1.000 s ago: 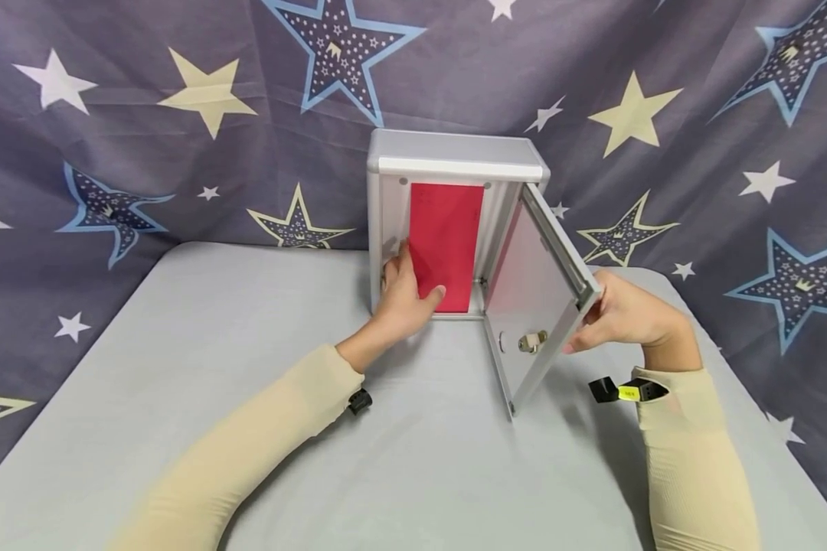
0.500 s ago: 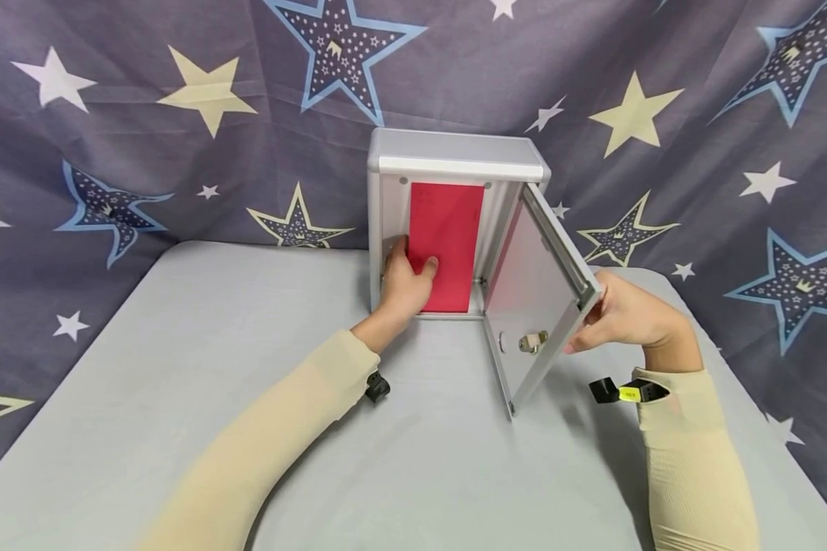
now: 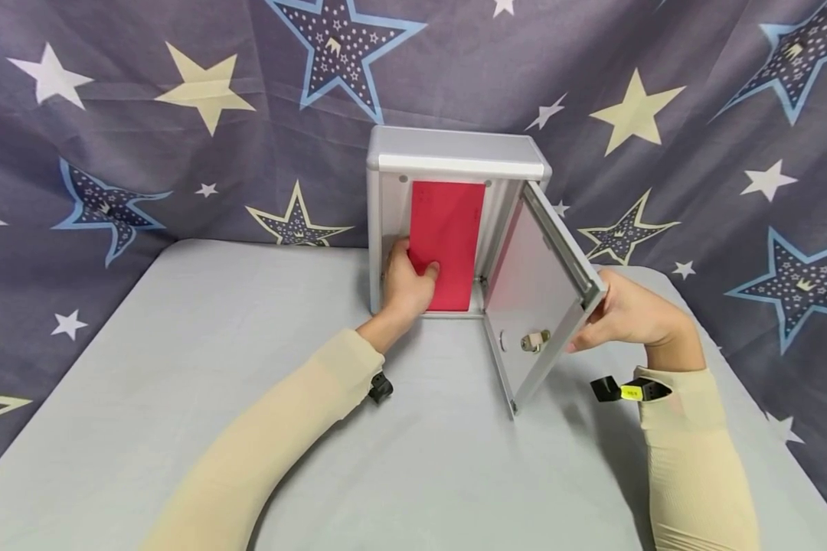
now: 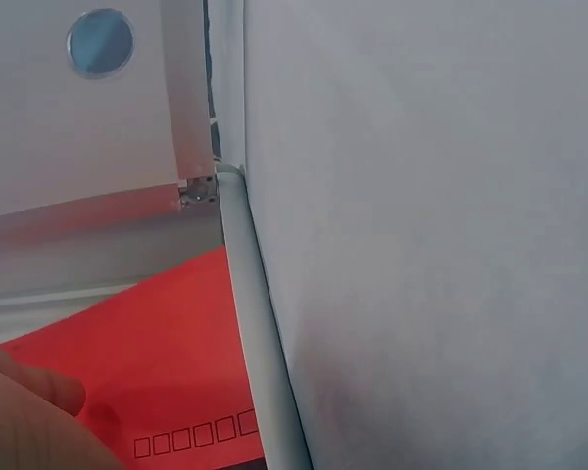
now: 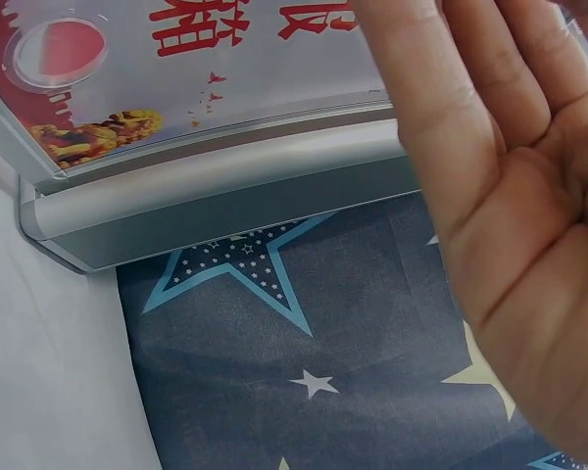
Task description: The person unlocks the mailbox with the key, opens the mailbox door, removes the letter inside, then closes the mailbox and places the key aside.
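A silver metal box (image 3: 458, 153) stands upright with its door (image 3: 534, 298) swung out to the right. Inside leans a red envelope (image 3: 451, 222), which shows a row of small printed squares in the left wrist view. My left hand (image 3: 406, 295) holds the envelope at its left edge, thumb across the front; the other fingers are largely hidden. At the door's free edge, my right hand (image 3: 632, 312) grips with the thumb low and fingers behind. The right wrist view shows the door's printed outer face (image 5: 255, 73), with red characters, beside the palm.
A lock (image 3: 534, 341) sticks out from the door's inner face, near a round window (image 3: 502, 341). The box stands at the back of a grey-covered table (image 3: 282, 306). Behind it hangs a star-patterned cloth (image 3: 469, 69).
My left hand has moved slightly right and up, its thumb drawing in onto the envelope. Between half a second ago and now it barely moves. The right hand and door stay nearly still.
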A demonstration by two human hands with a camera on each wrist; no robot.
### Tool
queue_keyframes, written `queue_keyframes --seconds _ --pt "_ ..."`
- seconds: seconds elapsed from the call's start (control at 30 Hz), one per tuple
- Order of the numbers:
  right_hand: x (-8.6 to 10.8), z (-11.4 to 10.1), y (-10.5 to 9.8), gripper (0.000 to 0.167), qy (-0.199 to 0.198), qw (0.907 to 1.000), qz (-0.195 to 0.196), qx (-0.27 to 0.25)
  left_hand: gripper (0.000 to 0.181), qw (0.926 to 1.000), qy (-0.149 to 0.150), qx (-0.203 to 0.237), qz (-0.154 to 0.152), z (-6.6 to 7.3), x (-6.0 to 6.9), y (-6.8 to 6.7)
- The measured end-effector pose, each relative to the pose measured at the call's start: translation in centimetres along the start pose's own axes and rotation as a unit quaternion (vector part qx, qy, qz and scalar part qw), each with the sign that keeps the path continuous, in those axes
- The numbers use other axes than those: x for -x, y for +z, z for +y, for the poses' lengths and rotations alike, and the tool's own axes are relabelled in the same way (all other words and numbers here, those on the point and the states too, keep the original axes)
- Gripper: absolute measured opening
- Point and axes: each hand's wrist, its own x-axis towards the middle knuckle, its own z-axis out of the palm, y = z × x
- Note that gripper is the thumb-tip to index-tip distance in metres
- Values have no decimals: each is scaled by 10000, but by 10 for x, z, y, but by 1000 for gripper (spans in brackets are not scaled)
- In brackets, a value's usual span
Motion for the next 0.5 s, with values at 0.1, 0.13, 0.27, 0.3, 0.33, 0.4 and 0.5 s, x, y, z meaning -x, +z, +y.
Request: queue_keyframes --seconds 0.1,0.13,0.27,0.3,0.33,0.4,0.5 --pt "0 0 0 34 24 10000 -1 -20 50 9999 101 105 -11 1 2 -1" --pt "0 0 0 35 36 10000 5 -12 48 9998 128 142 -25 2 3 -1" --pt "0 1 0 35 57 10000 -4 8 39 9993 309 212 -26 4 5 -2" --pt "0 1 -1 35 51 10000 -15 6 37 9991 364 204 -22 5 6 -3" --pt "0 1 -1 35 51 10000 -27 1 35 9990 412 188 -21 5 7 -3" --pt "0 1 -1 36 58 10000 -51 -6 30 9986 508 161 -55 6 8 -5" --pt "0 1 -1 36 71 10000 -58 23 25 9978 645 102 -147 6 11 -6"
